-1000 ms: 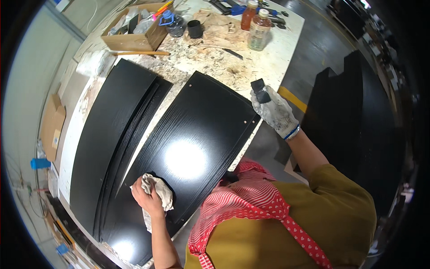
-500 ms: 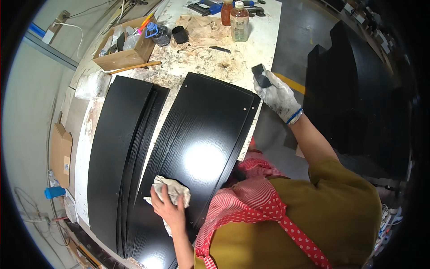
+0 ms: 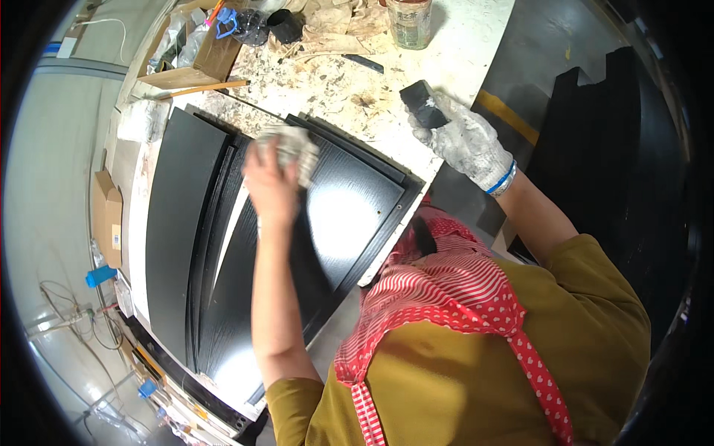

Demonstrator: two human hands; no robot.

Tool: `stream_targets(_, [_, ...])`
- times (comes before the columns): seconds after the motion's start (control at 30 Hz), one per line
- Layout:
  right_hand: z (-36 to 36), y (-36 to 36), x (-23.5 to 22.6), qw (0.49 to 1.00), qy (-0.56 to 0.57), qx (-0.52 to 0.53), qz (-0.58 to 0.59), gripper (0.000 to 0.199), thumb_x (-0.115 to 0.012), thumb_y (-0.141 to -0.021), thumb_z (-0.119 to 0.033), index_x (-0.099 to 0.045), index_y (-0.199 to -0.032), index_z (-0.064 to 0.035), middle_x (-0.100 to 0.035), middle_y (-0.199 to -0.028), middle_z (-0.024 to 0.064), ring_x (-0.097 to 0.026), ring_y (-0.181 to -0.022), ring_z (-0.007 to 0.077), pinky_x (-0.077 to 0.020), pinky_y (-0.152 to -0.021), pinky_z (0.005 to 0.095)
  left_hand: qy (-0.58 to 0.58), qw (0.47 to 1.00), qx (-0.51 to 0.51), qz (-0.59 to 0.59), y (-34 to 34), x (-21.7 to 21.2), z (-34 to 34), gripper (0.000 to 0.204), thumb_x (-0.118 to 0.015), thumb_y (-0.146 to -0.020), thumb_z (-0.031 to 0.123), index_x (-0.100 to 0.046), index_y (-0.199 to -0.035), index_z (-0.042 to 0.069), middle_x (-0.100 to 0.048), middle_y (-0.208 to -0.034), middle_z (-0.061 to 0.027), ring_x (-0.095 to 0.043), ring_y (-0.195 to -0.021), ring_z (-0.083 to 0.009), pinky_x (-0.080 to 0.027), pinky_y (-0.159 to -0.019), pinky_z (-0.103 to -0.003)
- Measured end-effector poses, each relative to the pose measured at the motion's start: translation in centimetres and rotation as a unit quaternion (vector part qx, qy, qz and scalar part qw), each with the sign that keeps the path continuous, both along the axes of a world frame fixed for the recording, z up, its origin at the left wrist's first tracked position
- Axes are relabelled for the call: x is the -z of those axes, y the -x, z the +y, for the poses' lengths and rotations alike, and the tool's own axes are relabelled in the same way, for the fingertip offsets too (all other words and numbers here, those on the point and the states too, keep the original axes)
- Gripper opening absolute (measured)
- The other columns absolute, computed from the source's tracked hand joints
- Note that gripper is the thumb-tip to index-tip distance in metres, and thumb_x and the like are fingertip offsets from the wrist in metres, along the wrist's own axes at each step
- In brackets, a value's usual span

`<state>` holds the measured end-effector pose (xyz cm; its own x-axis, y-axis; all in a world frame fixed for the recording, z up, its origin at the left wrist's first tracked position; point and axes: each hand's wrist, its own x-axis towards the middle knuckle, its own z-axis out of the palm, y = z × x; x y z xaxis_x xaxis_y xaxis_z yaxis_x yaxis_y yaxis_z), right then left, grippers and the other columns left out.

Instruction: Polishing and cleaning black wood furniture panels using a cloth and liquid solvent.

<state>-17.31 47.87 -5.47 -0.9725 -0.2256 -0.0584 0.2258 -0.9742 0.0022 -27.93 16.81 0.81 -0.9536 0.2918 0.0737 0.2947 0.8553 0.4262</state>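
Pressing rag (image 3: 296, 151) under left hand (image 3: 269, 186), on black panel (image 3: 349, 215)

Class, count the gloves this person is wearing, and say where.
1. The glove is on the right hand, which grips a black block. The left hand is bare, pressing a rag on the black panel.

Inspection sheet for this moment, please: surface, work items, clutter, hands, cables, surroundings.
Surface: workbench, white top stained and flaking.
Work items: glossy black panel on a stack of black panels; rag; black block.
Clutter: cardboard box of tools, jar, black cup.
Hands: left hand bare, pressing the rag on the panel; right hand gloved, gripping the block.
Cables: loose wires on the floor at left.
Surroundings: more black panels at right.
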Motion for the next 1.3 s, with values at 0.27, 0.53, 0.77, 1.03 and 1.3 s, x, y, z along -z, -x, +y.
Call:
stream_targets(0.27, [2.2,1.5,1.2,0.995,-0.087,0.036,-0.027,0.049,-0.051,-0.107,-0.025,-0.043,-0.147,0.0022,-0.047,-0.142,0.0230,-0.060,-0.115,0.0310,-0.0605,-0.093,0.0258,0.203,0.946,0.206,0.147,-5.0,3.1,0.6,0.056,-0.073,-0.082,0.018,-0.059,-0.136,0.017,-0.051,-0.142,-0.0195,-0.051,-0.127,-0.0427,-0.048,-0.100,-0.054])
stream_targets(0.53, [2.8,4.1,0.2,0.975,-0.209,0.003,-0.076,0.044,-0.048,-0.108,-0.032,-0.048,-0.137,0.0013,-0.059,-0.123,0.0249,-0.067,-0.099,0.0334,-0.0615,-0.078,0.0379,-0.091,0.948,-0.265,0.152,-6.4,-1.5,-20.1,0.030,-0.064,-0.093,0.007,-0.065,-0.122,0.000,-0.065,-0.119,-0.0155,-0.064,-0.114,-0.0301,-0.047,-0.101,-0.038])
stream_targets(0.77, [-1.3,6.0,-1.3,0.980,-0.088,-0.129,-0.123,0.036,-0.054,-0.107,-0.024,-0.050,-0.130,0.0033,-0.058,-0.115,0.0184,-0.062,-0.098,0.0267,-0.0547,-0.091,0.0326,0.122,0.904,-0.410,0.006,-18.2,4.6,-21.0,0.061,-0.072,-0.089,0.034,-0.055,-0.143,0.010,-0.041,-0.151,-0.0237,-0.044,-0.136,-0.0418,-0.038,-0.111,-0.052])
stream_targets(1.03, [-11.2,5.5,-2.3,0.930,-0.252,-0.266,-0.010,0.050,-0.061,-0.103,-0.024,-0.046,-0.144,0.0014,-0.060,-0.128,0.0218,-0.066,-0.105,0.0284,-0.0596,-0.086,0.0376,0.140,0.864,-0.463,0.140,-17.8,6.6,-18.6,0.059,-0.071,-0.087,0.040,-0.056,-0.138,0.017,-0.040,-0.151,-0.0201,-0.041,-0.134,-0.0434,-0.038,-0.105,-0.060])
stream_targets(1.3, [-12.1,5.3,-0.4,0.914,-0.308,-0.259,0.050,0.053,-0.066,-0.100,-0.026,-0.049,-0.144,-0.0020,-0.059,-0.133,0.0211,-0.064,-0.111,0.0268,-0.0571,-0.090,0.0372,0.154,0.860,-0.468,0.134,-17.8,5.8,-16.7,0.060,-0.071,-0.087,0.036,-0.054,-0.141,0.018,-0.036,-0.154,-0.0204,-0.043,-0.131,-0.0471,-0.041,-0.101,-0.061])
